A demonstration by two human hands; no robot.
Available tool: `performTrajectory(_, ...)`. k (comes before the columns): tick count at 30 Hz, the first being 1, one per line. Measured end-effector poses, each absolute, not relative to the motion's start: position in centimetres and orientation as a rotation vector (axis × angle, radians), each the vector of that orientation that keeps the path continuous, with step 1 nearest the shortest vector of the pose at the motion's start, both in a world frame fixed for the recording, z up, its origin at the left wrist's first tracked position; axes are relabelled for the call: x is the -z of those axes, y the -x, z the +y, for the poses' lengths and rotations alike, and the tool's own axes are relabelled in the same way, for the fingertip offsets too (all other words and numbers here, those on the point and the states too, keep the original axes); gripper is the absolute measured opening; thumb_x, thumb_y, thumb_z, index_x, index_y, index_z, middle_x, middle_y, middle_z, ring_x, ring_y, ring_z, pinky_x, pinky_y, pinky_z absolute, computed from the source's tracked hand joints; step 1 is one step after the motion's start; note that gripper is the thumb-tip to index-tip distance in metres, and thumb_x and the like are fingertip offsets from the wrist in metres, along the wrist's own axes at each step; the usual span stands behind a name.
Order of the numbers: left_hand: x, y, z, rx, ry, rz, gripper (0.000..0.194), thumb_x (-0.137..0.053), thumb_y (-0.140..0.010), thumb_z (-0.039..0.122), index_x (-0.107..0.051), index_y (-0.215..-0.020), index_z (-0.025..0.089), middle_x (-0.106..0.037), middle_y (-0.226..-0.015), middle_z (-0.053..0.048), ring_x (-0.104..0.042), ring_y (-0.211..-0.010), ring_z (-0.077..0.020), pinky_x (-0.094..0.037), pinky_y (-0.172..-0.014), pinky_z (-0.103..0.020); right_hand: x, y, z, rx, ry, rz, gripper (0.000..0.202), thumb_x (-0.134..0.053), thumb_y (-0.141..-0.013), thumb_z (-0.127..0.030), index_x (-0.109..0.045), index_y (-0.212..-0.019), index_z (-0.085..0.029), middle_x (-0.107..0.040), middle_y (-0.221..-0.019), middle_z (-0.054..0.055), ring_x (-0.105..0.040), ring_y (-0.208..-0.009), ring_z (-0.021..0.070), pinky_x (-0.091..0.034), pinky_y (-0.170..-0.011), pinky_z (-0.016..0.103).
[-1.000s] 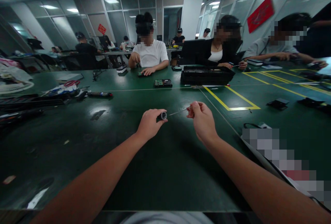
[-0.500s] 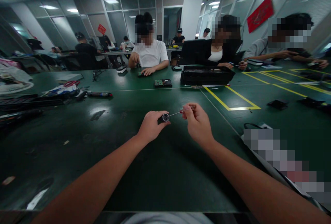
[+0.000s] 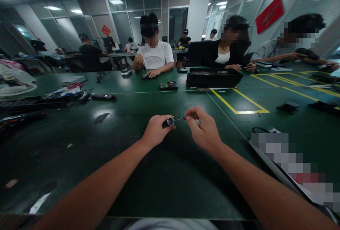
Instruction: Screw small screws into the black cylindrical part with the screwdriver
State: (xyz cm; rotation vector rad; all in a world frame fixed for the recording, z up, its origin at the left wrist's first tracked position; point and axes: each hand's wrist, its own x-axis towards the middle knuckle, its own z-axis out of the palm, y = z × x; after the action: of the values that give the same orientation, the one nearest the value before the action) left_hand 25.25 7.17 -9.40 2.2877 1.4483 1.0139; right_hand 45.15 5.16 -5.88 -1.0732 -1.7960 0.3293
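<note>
My left hand (image 3: 156, 130) is closed around a short black cylinder (image 3: 170, 121) with a silver-rimmed round end, which faces me. In my right hand (image 3: 203, 127) is a screwdriver (image 3: 184, 118), its reddish handle pinched between thumb and fingers. The thin metal shaft points left and its tip reaches the cylinder's round end; whether it sits in a screw is too small to tell. Both hands are held above the green table (image 3: 159, 180). Most of the screwdriver's handle is hidden by my fingers.
A circuit board device (image 3: 168, 85) and a long black open housing (image 3: 214, 78) lie ahead. At left are a pen-like tool (image 3: 103, 97) and a pile of tools (image 3: 63, 92). A bag-like sheet (image 3: 276, 166) lies at right. Co-workers sit across the table.
My right fingers have shifted their grip on the screwdriver handle, opening out and rolling around it. The cylinder stays in my left hand, and the view has moved slightly.
</note>
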Motion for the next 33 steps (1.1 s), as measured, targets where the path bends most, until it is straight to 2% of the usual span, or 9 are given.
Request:
performTrajectory(5, 9.4, -25.3, 7.1, -1.017, -2.291, 1.452, 0.036, -0.077, -0.085, 0.034, -0.069, -0.118, 0.023, -0.073, -0.111, -0.003, -0.064, -0.101, -0.0237, -0.047, -0.096, -0.042, 5.8, -45.2, 5.2, -0.286, 1.188, -1.781, 0.029, -0.045, -0.1, -0.04, -0.065, -0.089, -0.022, -0.067, -0.069, 0.002, -0.059, -0.058, 0.0171, -0.038, -0.056, 0.03)
performTrajectory(10, 9.5, -25.2, 7.2, -1.039, -2.279, 1.466, 0.036, -0.078, -0.084, 0.032, -0.069, -0.118, 0.023, -0.073, -0.111, -0.003, -0.064, -0.101, -0.0237, -0.047, -0.095, -0.041, 5.9, -45.2, 5.2, -0.327, 1.126, -1.82, 0.022, -0.044, -0.099, -0.029, -0.061, -0.111, -0.021, -0.07, -0.081, 0.003, -0.062, -0.067, 0.0181, -0.041, -0.061, 0.03)
performTrajectory(16, 9.5, -25.1, 7.3, -1.033, -2.29, 1.461, 0.037, -0.079, -0.083, 0.031, -0.069, -0.117, 0.023, -0.073, -0.11, -0.003, -0.064, -0.099, -0.0234, -0.048, -0.094, -0.041, 5.9, -45.2, 5.2, -0.42, 1.164, -1.772, 0.029, -0.04, -0.103, -0.039, -0.063, -0.105, -0.022, -0.065, -0.074, 0.001, -0.055, -0.058, 0.0163, -0.037, -0.057, 0.031)
performTrajectory(20, 9.4, -25.1, 7.2, -1.045, -2.286, 1.465, 0.036, -0.078, -0.084, 0.031, -0.068, -0.118, 0.023, -0.073, -0.11, -0.003, -0.064, -0.099, -0.023, -0.048, -0.094, -0.041, 6.1, -45.0, 5.3, -0.499, 1.141, -1.671, 0.024, -0.047, -0.099, -0.034, -0.058, -0.117, -0.023, -0.063, -0.077, 0.0, -0.056, -0.061, 0.0166, -0.041, -0.061, 0.032)
performTrajectory(23, 9.1, -25.1, 7.1, -1.056, -2.335, 1.432, 0.035, -0.076, -0.086, 0.029, -0.067, -0.119, 0.022, -0.073, -0.111, -0.003, -0.064, -0.101, -0.0224, -0.047, -0.095, -0.041, 6.7, -44.9, 5.9, -0.686, 1.069, -1.459, 0.021, -0.059, -0.093, -0.039, -0.06, -0.106, -0.022, -0.066, -0.084, 0.002, -0.061, -0.074, 0.0182, -0.048, -0.07, 0.034)
performTrajectory(27, 8.7, -24.9, 7.3, -1.018, -2.455, 1.426, 0.035, -0.073, -0.088, 0.029, -0.066, -0.122, 0.024, -0.071, -0.116, -0.003, -0.061, -0.11, -0.0236, -0.041, -0.104, -0.046, 7.5, -45.1, 7.4, -0.976, 0.983, -1.085, 0.032, -0.058, -0.09, -0.054, -0.062, -0.086, -0.023, -0.062, -0.076, 0.0, -0.059, -0.066, 0.0159, -0.053, -0.067, 0.034)
performTrajectory(33, 9.1, -24.7, 7.7, -0.826, -2.416, 1.523, 0.036, -0.073, -0.088, 0.033, -0.066, -0.122, 0.025, -0.071, -0.111, -0.003, -0.061, -0.105, -0.0254, -0.037, -0.107, -0.052, 8.1, -45.3, 7.9, -0.868, 1.064, -1.101, 0.028, -0.06, -0.091, -0.05, -0.062, -0.089, -0.021, -0.061, -0.075, 0.0, -0.058, -0.066, 0.0153, -0.052, -0.063, 0.032)
